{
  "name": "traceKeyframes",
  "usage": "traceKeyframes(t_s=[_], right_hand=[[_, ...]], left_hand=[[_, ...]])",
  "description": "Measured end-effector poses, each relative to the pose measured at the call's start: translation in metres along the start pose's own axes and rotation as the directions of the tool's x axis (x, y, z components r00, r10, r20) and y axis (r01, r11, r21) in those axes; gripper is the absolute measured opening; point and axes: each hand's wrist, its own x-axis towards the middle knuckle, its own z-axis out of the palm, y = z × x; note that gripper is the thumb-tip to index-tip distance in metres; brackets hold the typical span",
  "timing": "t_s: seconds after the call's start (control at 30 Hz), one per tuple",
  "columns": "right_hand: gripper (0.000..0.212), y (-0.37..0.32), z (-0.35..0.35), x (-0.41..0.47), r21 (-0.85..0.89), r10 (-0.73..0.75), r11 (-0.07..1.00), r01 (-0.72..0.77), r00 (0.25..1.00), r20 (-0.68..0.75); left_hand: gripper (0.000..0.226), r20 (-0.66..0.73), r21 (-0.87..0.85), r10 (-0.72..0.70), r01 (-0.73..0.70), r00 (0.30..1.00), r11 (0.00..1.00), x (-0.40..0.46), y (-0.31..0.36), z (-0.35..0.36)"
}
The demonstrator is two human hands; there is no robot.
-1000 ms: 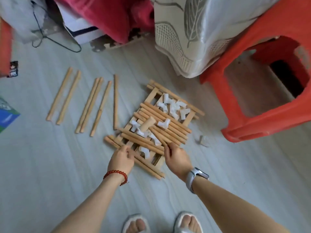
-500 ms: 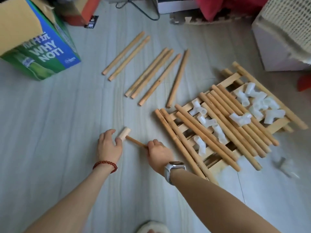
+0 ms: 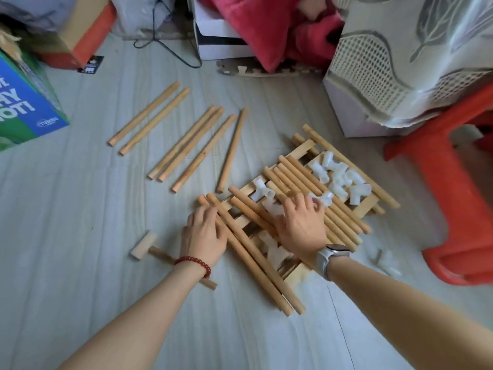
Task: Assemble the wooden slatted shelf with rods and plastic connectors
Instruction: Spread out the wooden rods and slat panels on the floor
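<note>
Now, from the head view, the slatted shelf panel (image 3: 366,206) is seen flat on the floor (image 3: 80,236), loaded with rods (image 3: 306,180) and white plastic connectors (image 3: 338,177). The left hand (image 3: 204,233) is laid with fingers extended on the two nearest rods (image 3: 256,260) at the panel's edge. The right hand (image 3: 301,222) is spread, fingers relaxed, over connectors and rods mid-panel. Six loose rods (image 3: 192,148) are spread apart on the floor beyond. A small wooden mallet (image 3: 144,245) is left lying beside the left wrist.

Both hands — left hand (image 3: 204,233), right hand (image 3: 300,225) — rest on rods (image 3: 256,252) atop the slatted shelf (image 3: 366,206).
</note>
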Motion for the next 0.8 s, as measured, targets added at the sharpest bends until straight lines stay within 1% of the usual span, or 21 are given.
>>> traceKeyframes(t_s=[0.07, 0.13, 0.2, 0.27, 0.3, 0.37, 0.43, 0.5, 0.57, 0.6, 0.63, 0.7, 0.77, 0.8], right_hand=[[0.067, 0.029, -0.005, 0.007, -0.052, 0.172, 0.984, -0.170, 0.984, 0.036], [0.080, 0.050, -0.008, 0.011, -0.057, 0.242, 0.969, -0.240, 0.969, 0.047], [0.082, 0.065, -0.010, 0.014, -0.067, 0.229, 0.972, -0.224, 0.970, 0.082], [0.079, 0.071, -0.014, 0.021, -0.041, 0.204, 0.979, -0.201, 0.972, 0.117], [0.075, 0.071, -0.017, 0.026, -0.019, 0.200, 0.980, -0.199, 0.971, 0.131], [0.066, 0.069, -0.019, 0.034, -0.041, 0.193, 0.981, -0.189, 0.968, 0.157], [0.060, 0.069, -0.017, 0.037, -0.124, 0.178, 0.980, -0.158, 0.969, 0.171], [0.052, 0.075, -0.016, 0.034, -0.130, 0.152, 0.983, -0.133, 0.978, 0.145], [0.043, 0.083, -0.019, 0.030, -0.130, 0.088, 0.989, -0.077, 0.993, 0.081], [0.042, 0.087, -0.022, 0.028, -0.155, 0.051, 0.987, -0.042, 0.997, 0.053], [0.044, 0.091, -0.024, 0.026, -0.188, 0.020, 0.982, -0.012, 0.999, 0.038], [0.053, 0.098, -0.029, 0.024, -0.258, -0.009, 0.966, 0.024, 0.998, 0.061], [0.068, 0.107, -0.032, 0.030, -0.273, 0.005, 0.961, 0.032, 0.991, 0.132], [0.075, 0.110, -0.034, 0.037, -0.250, 0.029, 0.968, 0.016, 0.984, 0.175]], left_hand=[[0.046, 0.094, 0.012, 0.046, -0.048, 0.995, 0.999, -0.002, 0.018, 0.010], [0.049, 0.114, 0.009, 0.103, -0.105, 0.988, 0.994, -0.007, 0.029, 0.020], [0.053, 0.162, 0.039, 0.160, -0.168, 0.974, 0.985, -0.012, 0.038, 0.029], [0.060, 0.241, 0.079, 0.160, -0.183, 0.957, 0.980, -0.012, 0.045, 0.035], [0.061, 0.256, 0.100, 0.152, -0.183, 0.955, 0.978, -0.010, 0.048, 0.037], [0.060, 0.238, 0.142, 0.132, -0.169, 0.962, 0.975, -0.005, 0.055, 0.042], [0.057, 0.216, 0.137, 0.079, -0.110, 0.973, 0.984, -0.003, 0.063, 0.045], [0.058, 0.222, 0.125, 0.055, -0.085, 0.974, 0.988, -0.001, 0.069, 0.046], [0.064, 0.221, 0.162, 0.093, -0.130, 0.971, 0.978, -0.001, 0.070, 0.049], [0.068, 0.223, 0.186, 0.121, -0.164, 0.967, 0.969, -0.002, 0.070, 0.051], [0.072, 0.231, 0.215, 0.146, -0.197, 0.962, 0.956, -0.003, 0.068, 0.052], [0.079, 0.220, 0.278, 0.202, -0.260, 0.954, 0.925, -0.005, 0.068, 0.054], [0.083, 0.160, 0.275, 0.253, -0.289, 0.954, 0.917, -0.001, 0.073, 0.053], [0.085, 0.154, 0.273, 0.269, -0.302, 0.951, 0.913, 0.003, 0.076, 0.052]])
